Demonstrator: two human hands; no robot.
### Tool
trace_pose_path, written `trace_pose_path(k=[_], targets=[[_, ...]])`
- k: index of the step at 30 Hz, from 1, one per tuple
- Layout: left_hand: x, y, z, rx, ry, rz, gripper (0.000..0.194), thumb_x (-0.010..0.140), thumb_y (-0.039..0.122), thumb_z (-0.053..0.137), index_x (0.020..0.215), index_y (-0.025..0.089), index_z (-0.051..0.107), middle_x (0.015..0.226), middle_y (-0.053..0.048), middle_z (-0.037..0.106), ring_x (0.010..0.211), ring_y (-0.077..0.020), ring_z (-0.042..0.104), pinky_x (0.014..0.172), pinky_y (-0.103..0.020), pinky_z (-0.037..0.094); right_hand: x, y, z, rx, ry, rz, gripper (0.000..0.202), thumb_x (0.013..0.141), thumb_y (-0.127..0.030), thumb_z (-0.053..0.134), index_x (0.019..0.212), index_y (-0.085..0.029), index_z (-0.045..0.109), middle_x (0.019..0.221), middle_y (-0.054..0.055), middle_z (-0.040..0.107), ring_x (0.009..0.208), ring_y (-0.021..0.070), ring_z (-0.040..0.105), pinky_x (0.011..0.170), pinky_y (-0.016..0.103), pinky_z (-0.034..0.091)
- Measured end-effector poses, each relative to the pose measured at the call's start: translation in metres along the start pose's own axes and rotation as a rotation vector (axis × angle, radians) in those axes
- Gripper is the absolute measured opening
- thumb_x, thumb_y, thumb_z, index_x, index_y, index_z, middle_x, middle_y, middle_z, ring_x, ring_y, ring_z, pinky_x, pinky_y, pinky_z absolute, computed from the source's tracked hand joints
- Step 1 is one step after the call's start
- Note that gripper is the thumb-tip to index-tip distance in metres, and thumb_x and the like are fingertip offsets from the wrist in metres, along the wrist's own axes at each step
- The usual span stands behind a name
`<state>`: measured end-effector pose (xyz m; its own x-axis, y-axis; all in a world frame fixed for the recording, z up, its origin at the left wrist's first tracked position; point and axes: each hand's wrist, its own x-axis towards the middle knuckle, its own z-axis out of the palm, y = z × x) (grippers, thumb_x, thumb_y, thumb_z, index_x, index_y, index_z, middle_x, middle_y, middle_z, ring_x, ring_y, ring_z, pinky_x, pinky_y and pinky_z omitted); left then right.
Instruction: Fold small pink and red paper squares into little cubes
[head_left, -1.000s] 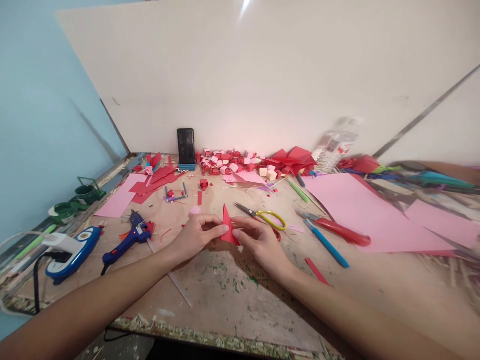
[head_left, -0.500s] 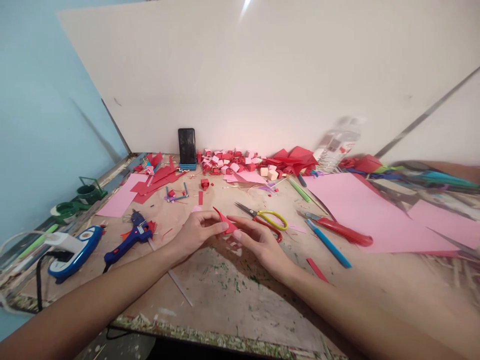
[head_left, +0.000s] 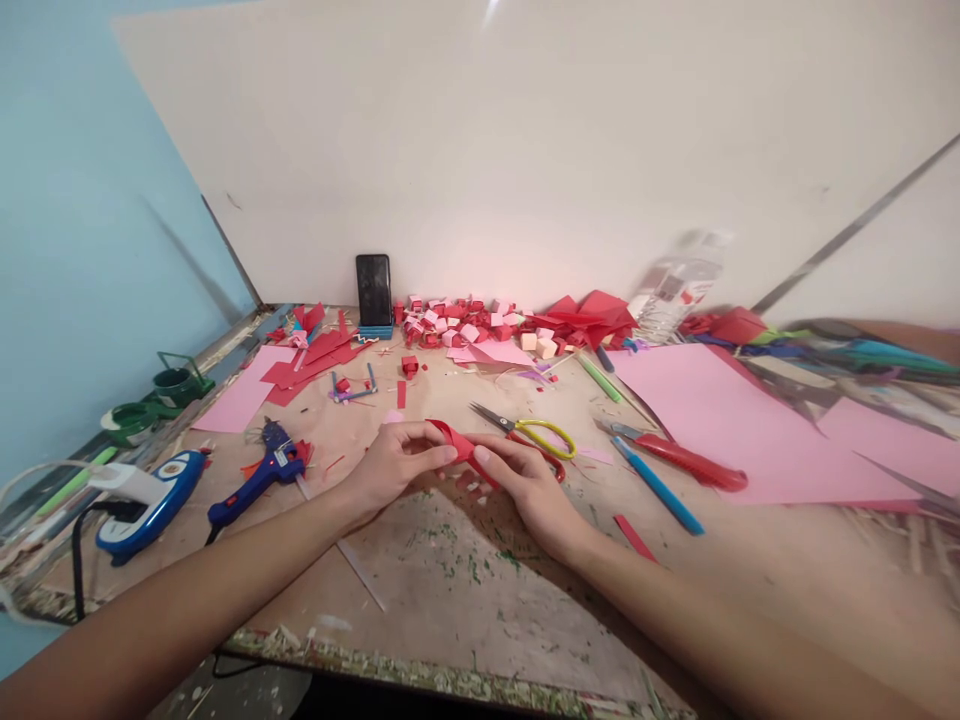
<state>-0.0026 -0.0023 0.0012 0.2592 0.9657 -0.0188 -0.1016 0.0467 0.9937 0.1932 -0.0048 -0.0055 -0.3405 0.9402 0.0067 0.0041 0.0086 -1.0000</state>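
Observation:
A small piece of red paper (head_left: 454, 437), bent and curled, is held just above the table between both hands. My left hand (head_left: 397, 462) pinches its left part between thumb and fingers. On the other side, my right hand (head_left: 523, 480) grips the paper's right part with the thumb on top. Fingertips hide some of the paper. Small scraps lie on the table below it. Right behind my right hand are scissors (head_left: 536, 435) with yellow and red handles, partly covered by the fingers.
A blue glue gun (head_left: 262, 475) and a power strip (head_left: 150, 510) lie at left. A red cutter (head_left: 694, 462), a blue pen-like stick (head_left: 660, 488) and pink sheets (head_left: 735, 410) lie at right. Folded paper cubes (head_left: 465, 325), a phone (head_left: 374, 290) and a bottle (head_left: 679, 285) stand at the back.
The red paper has turned and now shows a longer curled edge between the hands. My right hand has shifted its hold slightly; my left hand has hardly moved.

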Motion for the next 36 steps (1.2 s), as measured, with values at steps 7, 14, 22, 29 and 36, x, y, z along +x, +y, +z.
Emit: trace_pose_path(k=[7,14,22,29,36], targets=[[-0.001,-0.001,-0.002,0.013,-0.047,0.063,0.026,0.078,0.04,0.079,0.081,0.016,0.074,0.091,-0.006,0.075,0.085,-0.0198,0.067,0.083,-0.032,0.052,0.0,0.0,0.003,0.115,0.034,0.052,0.04,0.087,-0.051,0.073,0.109,-0.019,0.079,0.089,0.006,0.078,0.077,0.0213,0.071,0.075,0.034,0.056],[-0.005,0.003,-0.002,0.035,-0.064,0.008,0.031,0.075,0.045,0.079,0.075,0.016,0.068,0.085,-0.007,0.073,0.08,-0.0226,0.068,0.075,-0.033,0.053,0.001,0.001,0.003,0.14,0.053,0.098,0.045,0.087,-0.06,0.069,0.102,-0.019,0.079,0.076,0.005,0.075,0.063,0.0217,0.069,0.066,0.035,0.057],[-0.009,0.012,0.001,-0.018,-0.179,0.029,0.018,0.079,0.034,0.07,0.079,0.016,0.067,0.081,-0.005,0.07,0.077,-0.0209,0.066,0.074,-0.032,0.051,-0.002,0.006,-0.003,0.094,-0.097,0.014,0.066,0.078,-0.054,0.08,0.135,-0.024,0.067,0.093,0.006,0.077,0.07,0.0222,0.071,0.064,0.034,0.056],[-0.007,0.007,-0.002,0.182,-0.069,0.041,0.018,0.077,0.033,0.065,0.07,0.017,0.064,0.068,-0.002,0.062,0.071,-0.0195,0.06,0.064,-0.028,0.047,-0.001,0.003,0.003,-0.061,0.074,-0.011,0.033,0.086,-0.051,0.071,0.081,-0.018,0.074,0.068,0.002,0.067,0.061,0.0168,0.059,0.059,0.03,0.049],[-0.006,0.006,0.001,0.234,-0.004,0.099,0.019,0.081,0.035,0.068,0.073,0.018,0.064,0.075,-0.002,0.066,0.079,-0.021,0.063,0.072,-0.03,0.051,0.0,0.004,0.002,-0.087,0.059,-0.01,0.027,0.083,-0.044,0.074,0.084,-0.017,0.076,0.077,0.005,0.072,0.069,0.0205,0.063,0.063,0.033,0.05]])
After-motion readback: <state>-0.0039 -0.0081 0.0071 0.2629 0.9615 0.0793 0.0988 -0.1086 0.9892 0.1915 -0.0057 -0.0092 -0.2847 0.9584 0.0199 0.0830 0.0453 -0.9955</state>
